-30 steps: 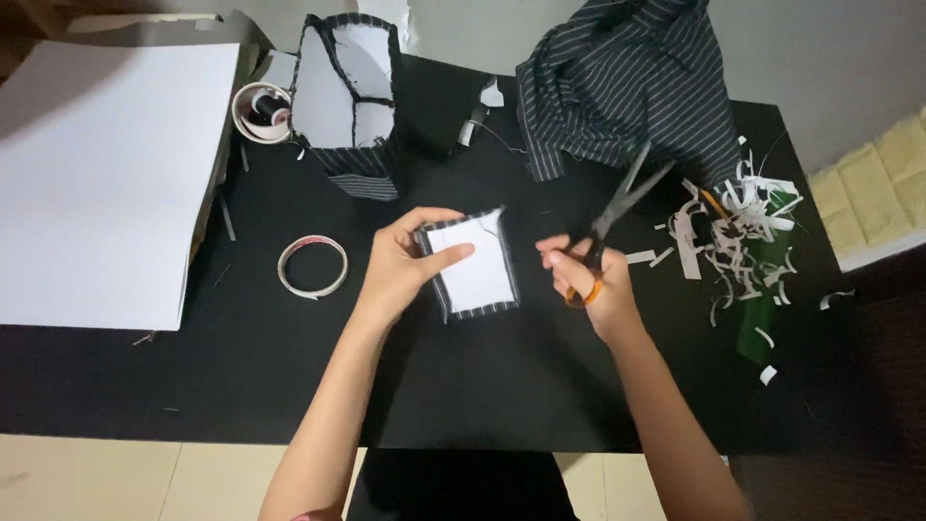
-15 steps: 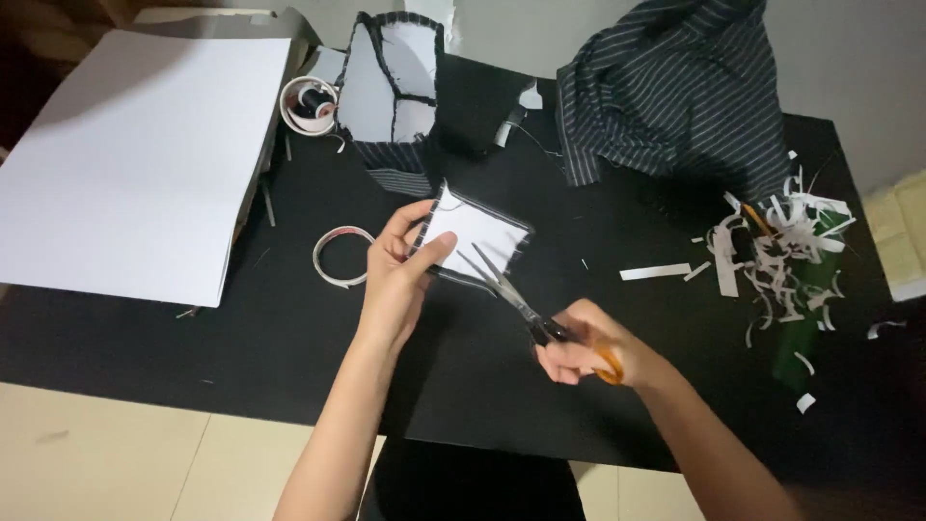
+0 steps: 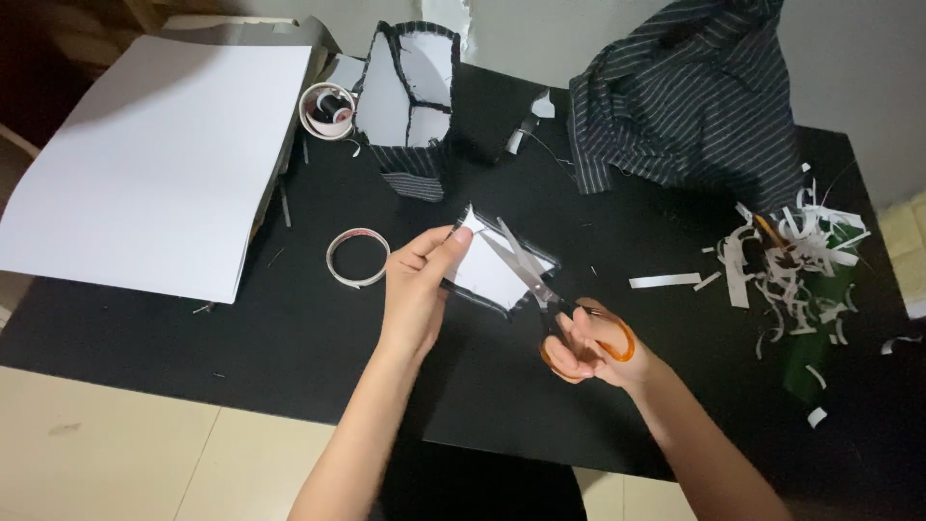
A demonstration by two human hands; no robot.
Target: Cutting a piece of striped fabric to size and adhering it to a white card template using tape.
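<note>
At the centre of the frame the left hand point(image 3: 417, 289) pinches a small white card point(image 3: 487, 272) with dark fabric edging, its fingers point(image 3: 446, 249) closed on the card's left edge. The right hand point(image 3: 596, 349) grips orange-handled scissors point(image 3: 550, 299), fingers through the loops, blades parted over the card. A tape ring point(image 3: 357, 258) lies just left on the black worktop point(image 3: 289, 328). Paper scraps point(image 3: 786, 265) sit at right.
</note>
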